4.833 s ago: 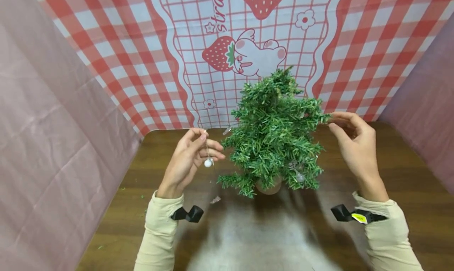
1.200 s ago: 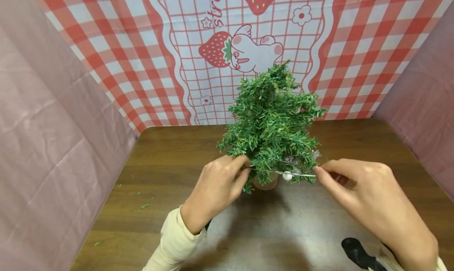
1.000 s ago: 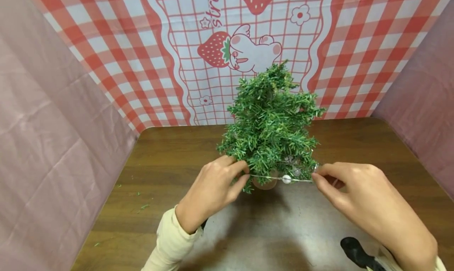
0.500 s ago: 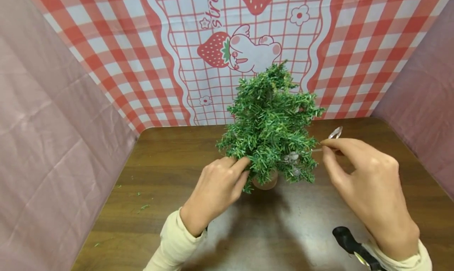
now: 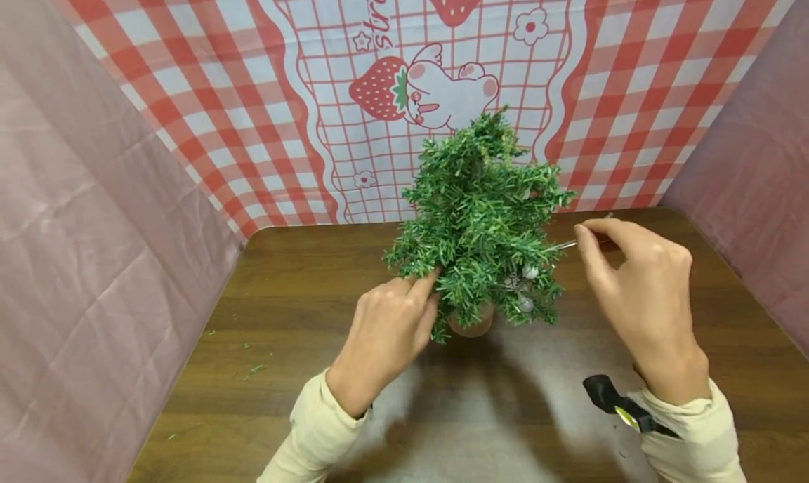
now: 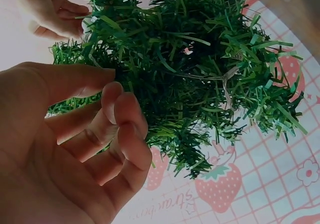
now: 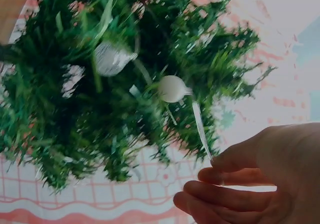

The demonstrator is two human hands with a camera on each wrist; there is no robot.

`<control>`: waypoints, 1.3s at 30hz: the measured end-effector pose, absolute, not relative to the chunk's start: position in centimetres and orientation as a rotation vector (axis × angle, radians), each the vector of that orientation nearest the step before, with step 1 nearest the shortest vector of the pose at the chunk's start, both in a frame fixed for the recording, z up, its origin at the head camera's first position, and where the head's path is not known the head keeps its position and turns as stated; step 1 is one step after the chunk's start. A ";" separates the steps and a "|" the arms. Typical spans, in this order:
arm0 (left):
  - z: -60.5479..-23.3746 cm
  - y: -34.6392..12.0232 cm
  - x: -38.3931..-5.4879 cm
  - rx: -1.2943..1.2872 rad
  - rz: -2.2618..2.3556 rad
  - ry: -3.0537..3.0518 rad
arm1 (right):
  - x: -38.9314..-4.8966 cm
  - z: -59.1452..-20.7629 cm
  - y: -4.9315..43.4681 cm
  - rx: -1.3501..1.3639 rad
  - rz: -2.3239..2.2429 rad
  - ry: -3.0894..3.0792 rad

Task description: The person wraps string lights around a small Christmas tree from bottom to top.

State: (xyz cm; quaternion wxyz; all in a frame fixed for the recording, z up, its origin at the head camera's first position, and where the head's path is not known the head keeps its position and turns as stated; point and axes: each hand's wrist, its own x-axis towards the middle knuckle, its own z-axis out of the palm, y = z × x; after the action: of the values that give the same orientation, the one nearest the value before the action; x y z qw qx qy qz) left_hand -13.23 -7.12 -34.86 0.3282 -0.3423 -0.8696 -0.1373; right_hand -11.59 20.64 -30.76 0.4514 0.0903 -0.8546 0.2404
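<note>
A small artificial Christmas tree (image 5: 480, 216) stands on the table. My right hand (image 5: 645, 293) is at its right side, pinching the clear string of a garland (image 5: 562, 245), which runs taut into the branches. In the right wrist view a white ball (image 7: 171, 88) is on this string, close to a frosted, ridged ornament (image 7: 112, 58) among the needles. My left hand (image 5: 388, 335) is at the lower left branches, fingertips partly covered by greenery. The left wrist view has its fingers (image 6: 132, 108) curled toward the thumb; the garland between them is hidden.
The tree's round base (image 5: 472, 321) is partly covered by branches. Green needle scraps (image 5: 258, 368) lie on the wooden table (image 5: 265, 314) at the left. A checked strawberry cloth (image 5: 278, 118) hangs behind, with pink cloth at both sides.
My right hand, stretching the garland low across the tree's front a second ago, has risen along its right side, drawing the string into the branches. My left hand has barely moved.
</note>
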 end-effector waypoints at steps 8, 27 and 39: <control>-35.0 -7.2 -13.5 -0.844 -0.349 -2.298 | -13.0 -31.4 22.5 0.133 0.664 -2.081; -35.1 -7.8 -14.1 -0.849 -0.467 -2.274 | -15.2 -32.4 24.4 0.023 0.782 -2.020; -33.2 -11.1 -14.2 -1.017 -0.818 -2.282 | -16.6 -32.5 24.8 0.088 0.938 -1.959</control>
State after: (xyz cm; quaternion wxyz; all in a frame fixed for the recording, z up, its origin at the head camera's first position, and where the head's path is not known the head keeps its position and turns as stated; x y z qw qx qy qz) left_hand -14.24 -11.09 -33.18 0.2536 -0.3742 -0.8397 -0.3011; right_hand -16.56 24.81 -32.50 0.4651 0.0358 -0.7979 0.3818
